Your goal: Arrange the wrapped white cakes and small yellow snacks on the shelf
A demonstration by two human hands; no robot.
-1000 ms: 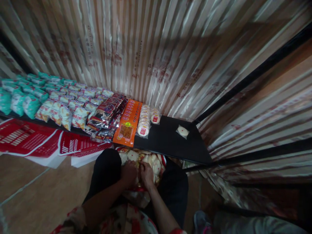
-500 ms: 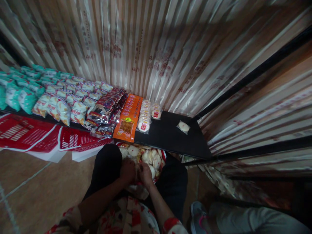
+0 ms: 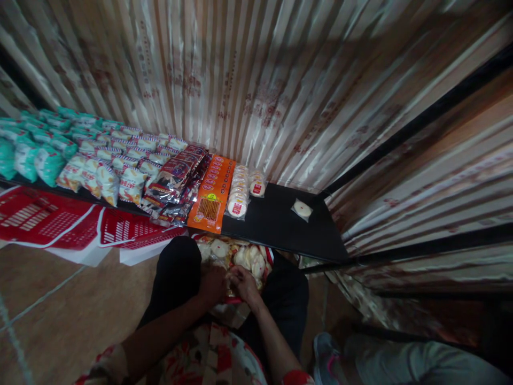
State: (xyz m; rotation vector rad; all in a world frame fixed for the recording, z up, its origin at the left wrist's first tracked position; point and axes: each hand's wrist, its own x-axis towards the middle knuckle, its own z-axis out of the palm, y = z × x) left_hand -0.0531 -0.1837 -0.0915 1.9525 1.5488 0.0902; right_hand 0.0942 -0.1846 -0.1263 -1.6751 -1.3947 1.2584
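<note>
Hands down in the lap, and barely a flicker over the last second. The left hand [image 3: 214, 286] and right hand [image 3: 245, 283] remain knuckle to knuckle, touching, with the fingers of both curled into the near edge of the bag of round white cakes [image 3: 246, 256]. The right hand has crept a touch outward; the left has not budged. It is too dim to say whether the fingers pinch plastic alone or 1 cake inside it.

The bag sits where it did, between the person's dark-trousered knees, just below the front edge of the black shelf [image 3: 280, 232].

Up on the shelf, nothing has moved. The single wrapped cake [image 3: 302, 208] lies alone near the right end, well apart from the 2 short rows of wrapped cakes [image 3: 238, 195]. Those rows sit just beside the orange pack [image 3: 211, 195]. Dark foil packets [image 3: 176, 179], red-and-white packets [image 3: 108, 174] and teal packets [image 3: 28, 155] run on toward the left end.

My read: all the fiddling is at the bag, and no cake has reached the shelf in this stretch.

Another person's shoe [image 3: 323, 347] shows at lower right, clear of both hands.
</note>
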